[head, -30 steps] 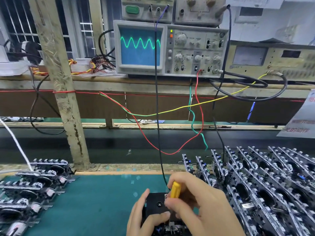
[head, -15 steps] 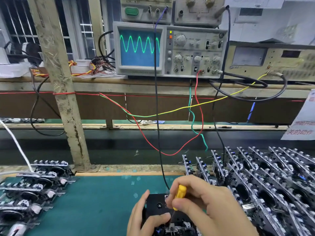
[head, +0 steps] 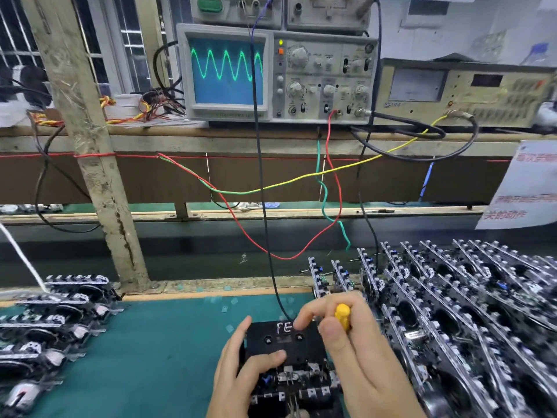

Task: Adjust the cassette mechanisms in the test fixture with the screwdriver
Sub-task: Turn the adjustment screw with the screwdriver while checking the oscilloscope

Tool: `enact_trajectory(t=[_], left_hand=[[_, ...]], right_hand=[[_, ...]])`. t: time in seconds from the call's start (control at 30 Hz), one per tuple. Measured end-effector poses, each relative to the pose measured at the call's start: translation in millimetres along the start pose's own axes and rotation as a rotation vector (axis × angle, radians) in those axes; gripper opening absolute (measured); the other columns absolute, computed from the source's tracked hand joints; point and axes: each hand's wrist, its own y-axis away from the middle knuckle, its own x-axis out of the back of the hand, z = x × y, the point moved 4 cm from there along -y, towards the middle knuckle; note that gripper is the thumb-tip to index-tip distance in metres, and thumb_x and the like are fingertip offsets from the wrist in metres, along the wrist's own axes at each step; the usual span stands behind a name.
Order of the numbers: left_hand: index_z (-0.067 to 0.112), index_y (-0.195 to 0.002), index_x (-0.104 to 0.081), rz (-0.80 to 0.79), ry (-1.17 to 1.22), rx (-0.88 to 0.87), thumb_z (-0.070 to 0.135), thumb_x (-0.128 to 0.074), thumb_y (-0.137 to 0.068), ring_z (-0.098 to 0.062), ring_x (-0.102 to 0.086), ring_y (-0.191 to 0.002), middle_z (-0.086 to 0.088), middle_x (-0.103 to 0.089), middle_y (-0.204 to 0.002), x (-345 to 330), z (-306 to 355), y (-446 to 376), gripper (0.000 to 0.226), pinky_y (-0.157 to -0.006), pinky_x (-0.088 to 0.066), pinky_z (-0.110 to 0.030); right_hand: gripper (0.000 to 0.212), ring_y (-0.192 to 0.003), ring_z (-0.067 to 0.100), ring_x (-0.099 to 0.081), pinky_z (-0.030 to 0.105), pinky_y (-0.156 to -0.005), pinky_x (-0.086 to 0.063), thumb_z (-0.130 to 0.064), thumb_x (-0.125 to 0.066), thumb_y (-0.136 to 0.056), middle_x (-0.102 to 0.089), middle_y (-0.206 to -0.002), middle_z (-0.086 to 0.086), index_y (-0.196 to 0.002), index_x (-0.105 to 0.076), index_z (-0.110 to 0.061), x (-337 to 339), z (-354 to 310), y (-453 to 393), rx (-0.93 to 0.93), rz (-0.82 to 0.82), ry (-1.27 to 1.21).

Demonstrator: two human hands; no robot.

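A black test fixture [head: 281,342] marked "FE" sits on the green mat at the bottom centre, with a cassette mechanism [head: 294,384] at its near side. My left hand [head: 241,372] grips the fixture's left edge, thumb laid across its top. My right hand [head: 355,351] holds a yellow-handled screwdriver [head: 342,315] just right of the fixture; its shaft and tip are hidden behind my fingers. The index finger of that hand touches the fixture's far edge. The oscilloscope [head: 229,70] on the shelf shows a green sine wave.
Rows of cassette mechanisms [head: 458,321] stand packed on the right, close to my right hand. Another stack of mechanisms [head: 51,324] lies at the left. Red, green, yellow and black wires [head: 265,212] hang down to the fixture. A wooden post [head: 99,176] rises at the back left.
The view has tilted down and the fixture's top with "FE" now shows. My right hand shifted right with the screwdriver. The sine wave on the oscilloscope has grown taller.
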Motion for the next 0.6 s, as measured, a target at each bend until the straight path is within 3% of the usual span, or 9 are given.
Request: enact_trajectory(t=[0.03, 0.07, 0.1, 0.2, 0.27, 0.33, 0.43, 0.5, 0.6], left_hand=[[0.056, -0.110, -0.068, -0.044, -0.131, -0.114, 0.065, -0.084, -0.046, -0.015, -0.045, -0.138, 0.032, -0.039, -0.148, -2, -1, 1, 0.066, -0.111, -0.041, -0.045], [0.056, -0.112, -0.067, -0.085, -0.267, -0.237, 0.071, -0.082, -0.054, -0.015, -0.042, -0.141, 0.030, -0.029, -0.155, -2, -8, 5, 0.062, -0.110, -0.041, -0.046], [0.056, -0.114, -0.065, -0.104, -0.370, -0.334, 0.071, -0.080, -0.060, -0.015, -0.039, -0.143, 0.026, -0.023, -0.159, 0, -11, 9, 0.058, -0.109, -0.041, -0.047], [0.056, -0.116, -0.063, -0.070, -0.375, -0.366, 0.061, -0.084, -0.061, -0.016, -0.037, -0.144, 0.023, -0.019, -0.162, 4, -14, 13, 0.059, -0.108, -0.043, -0.054], [0.056, -0.117, -0.062, -0.079, -0.385, -0.364, 0.056, -0.086, -0.060, -0.016, -0.036, -0.145, 0.025, -0.017, -0.161, 3, -12, 12, 0.062, -0.109, -0.042, -0.054], [0.057, -0.117, -0.060, -0.068, -0.382, -0.366, 0.055, -0.086, -0.058, -0.015, -0.035, -0.145, 0.028, -0.017, -0.160, 3, -7, 12, 0.065, -0.110, -0.043, -0.052], [0.059, -0.116, -0.058, -0.066, -0.395, -0.373, 0.058, -0.085, -0.057, -0.013, -0.033, -0.146, 0.030, -0.016, -0.159, 2, -6, 13, 0.065, -0.110, -0.044, -0.050], [0.059, -0.116, -0.059, -0.071, -0.392, -0.366, 0.061, -0.083, -0.058, -0.011, -0.032, -0.146, 0.031, -0.016, -0.159, 2, -6, 13, 0.063, -0.110, -0.043, -0.050], [0.058, -0.116, -0.059, -0.050, -0.398, -0.365, 0.061, -0.081, -0.058, -0.007, -0.032, -0.145, 0.030, -0.016, -0.159, 3, -5, 14, 0.061, -0.110, -0.042, -0.046]], right_hand=[[0.026, -0.106, 0.003, -0.056, 0.031, -0.098, -0.035, -0.070, -0.034, -0.092, -0.066, -0.102, -0.017, -0.096, -0.052, -0.052, -1, 9, 6, -0.033, -0.114, -0.030], [0.027, -0.115, 0.001, -0.048, 0.033, -0.105, -0.027, -0.065, -0.029, -0.090, -0.061, -0.109, -0.022, -0.096, -0.049, -0.049, -4, 19, 5, -0.070, -0.098, -0.001], [0.032, -0.123, 0.001, -0.040, 0.034, -0.110, -0.019, -0.067, -0.022, -0.085, -0.053, -0.117, -0.026, -0.097, -0.046, -0.048, -7, 23, 6, -0.111, -0.181, 0.102], [0.051, -0.136, 0.004, -0.021, 0.032, -0.115, -0.007, -0.074, -0.002, -0.069, -0.033, -0.129, -0.032, -0.102, -0.036, -0.056, -20, 50, 23, -0.232, -0.335, 0.291], [0.042, -0.136, -0.002, -0.018, 0.031, -0.114, -0.005, -0.073, -0.004, -0.071, -0.038, -0.131, -0.035, -0.102, -0.031, -0.064, -22, 54, 27, -0.305, -0.316, 0.210], [0.033, -0.132, -0.009, -0.020, 0.029, -0.110, -0.009, -0.070, -0.011, -0.073, -0.045, -0.127, -0.036, -0.103, -0.027, -0.069, -19, 49, 27, -0.299, -0.313, 0.167], [0.031, -0.123, -0.011, -0.027, 0.030, -0.104, -0.023, -0.063, -0.029, -0.078, -0.042, -0.121, -0.038, -0.106, -0.038, -0.057, -18, 53, 32, -0.281, -0.307, 0.094], [0.031, -0.118, -0.007, -0.035, 0.029, -0.099, -0.032, -0.053, -0.040, -0.081, -0.045, -0.118, -0.032, -0.108, -0.031, -0.066, -19, 50, 33, -0.287, -0.341, 0.027], [0.042, -0.118, -0.008, -0.041, 0.023, -0.094, -0.039, -0.062, -0.041, -0.074, -0.043, -0.124, -0.032, -0.106, -0.018, -0.073, -23, 46, 36, -0.298, -0.398, -0.020]])
